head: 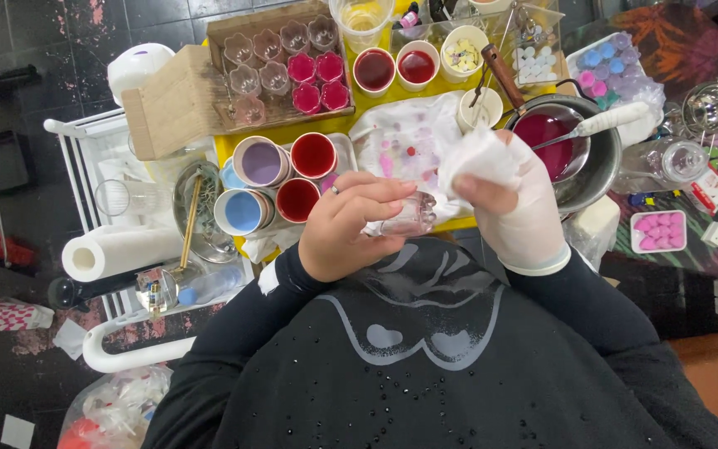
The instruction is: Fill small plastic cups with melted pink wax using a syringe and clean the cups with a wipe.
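Observation:
My left hand (351, 224), bare with a ring on one finger, holds a small clear glass cup (410, 216) close to my chest. My right hand (518, 208) wears a white glove and pinches a crumpled white tissue (479, 156) just above the cup's rim. Both hands hover over the near edge of a yellow table (284, 131), above a stained white cloth (400, 141).
Cups of red, blue and lilac liquid (280, 179) stand left of my hands. A cardboard tray (284, 62) holds small glass cups, some filled pink. A metal bowl with a pan of dark red liquid (546, 137) sits right. A paper towel roll (114, 254) lies on a white cart.

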